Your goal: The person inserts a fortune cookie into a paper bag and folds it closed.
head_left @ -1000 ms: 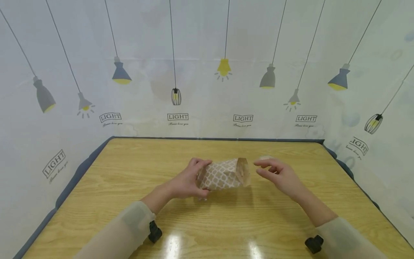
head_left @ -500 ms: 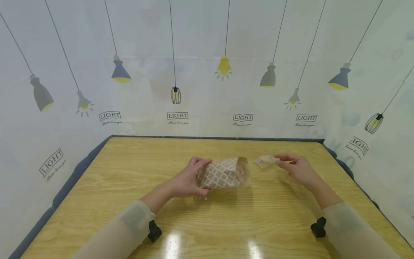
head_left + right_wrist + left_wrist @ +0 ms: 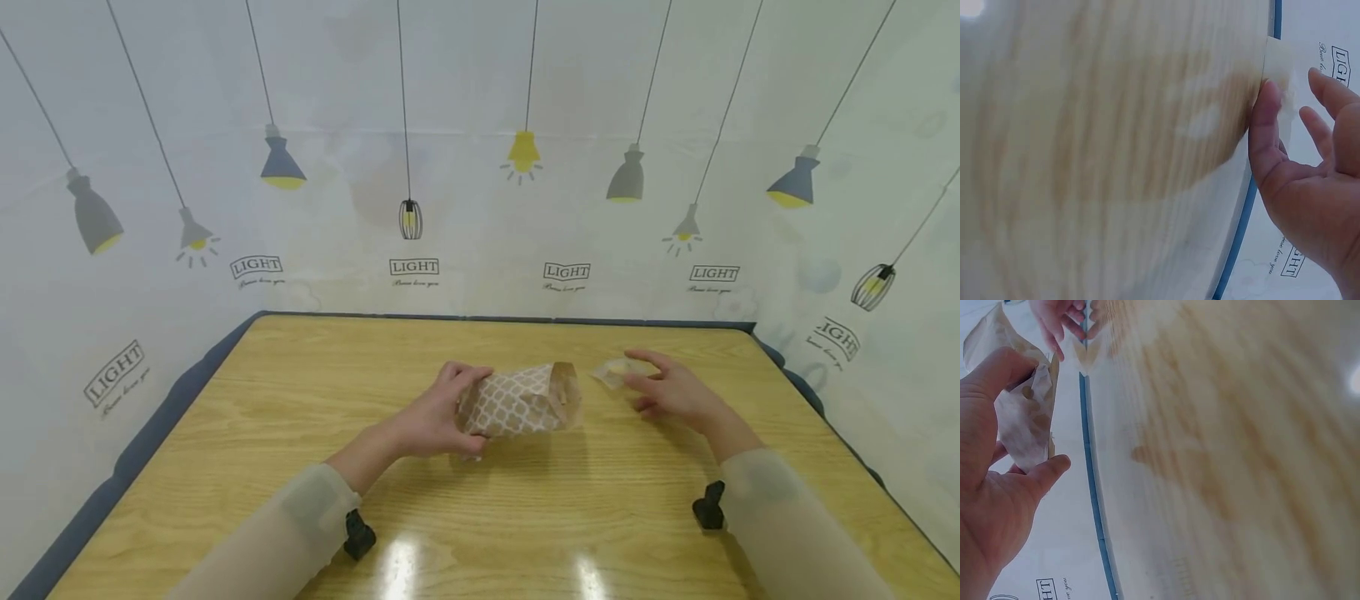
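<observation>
A brown paper bag (image 3: pixel 517 403) with a white lattice pattern lies on its side, held just above or on the table; which, I cannot tell. Its open mouth faces right. My left hand (image 3: pixel 431 417) grips the bag's closed end between thumb and fingers, also seen with the crumpled bag (image 3: pixel 1022 419) in the left wrist view. To the right, a small clear packet (image 3: pixel 611 372) with something pale yellow inside lies by my right hand (image 3: pixel 675 396). In the right wrist view the thumb and fingers (image 3: pixel 1329 87) stand apart, with the packet (image 3: pixel 1285 87) partly behind the thumb.
A glossy wooden table (image 3: pixel 375 517) lies beneath both hands. Behind it and at its sides hangs a pale curtain (image 3: pixel 465 167) printed with lamps, meeting the table along a dark blue edge (image 3: pixel 420 317).
My right hand first moved right and pinched the packet's corner, then shifted back left with its fingers spread beside the packet. The left hand and the bag have stayed put.
</observation>
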Motion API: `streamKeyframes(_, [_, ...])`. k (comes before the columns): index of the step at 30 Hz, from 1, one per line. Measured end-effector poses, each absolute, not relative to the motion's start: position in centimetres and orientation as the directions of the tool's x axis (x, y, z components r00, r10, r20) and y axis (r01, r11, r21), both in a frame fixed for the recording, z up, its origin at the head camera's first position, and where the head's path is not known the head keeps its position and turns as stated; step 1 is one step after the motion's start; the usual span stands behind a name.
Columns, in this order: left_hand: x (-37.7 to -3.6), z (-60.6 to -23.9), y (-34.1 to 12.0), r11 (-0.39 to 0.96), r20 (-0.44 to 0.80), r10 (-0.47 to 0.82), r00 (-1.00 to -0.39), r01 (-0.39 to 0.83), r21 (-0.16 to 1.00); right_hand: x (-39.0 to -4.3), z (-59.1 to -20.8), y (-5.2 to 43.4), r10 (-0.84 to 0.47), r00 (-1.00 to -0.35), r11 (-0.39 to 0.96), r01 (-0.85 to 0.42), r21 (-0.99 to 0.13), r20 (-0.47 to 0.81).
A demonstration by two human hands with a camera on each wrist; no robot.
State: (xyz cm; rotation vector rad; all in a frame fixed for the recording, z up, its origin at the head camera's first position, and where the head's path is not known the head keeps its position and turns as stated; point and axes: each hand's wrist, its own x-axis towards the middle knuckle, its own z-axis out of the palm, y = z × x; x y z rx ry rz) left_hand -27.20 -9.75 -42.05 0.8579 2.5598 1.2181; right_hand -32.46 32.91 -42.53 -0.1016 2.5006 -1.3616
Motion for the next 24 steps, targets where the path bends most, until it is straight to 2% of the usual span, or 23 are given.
streamKeyframes(15, [-27.2, -41.9, -9.6, 0.502, 0.081, 0.570, -0.817, 0.426, 0.753, -32.8, -43.0, 31.8, -0.203, -0.960, 0.548, 0.052, -0.835, -0.194])
streamKeyframes(24, [-27.1, -42.0, -9.6, 0.505, 0.085, 0.572, -0.816, 0.432, 0.748, -31.5, -42.7, 31.9, -0.221, -0.956, 0.618, 0.015, -0.786, -0.193])
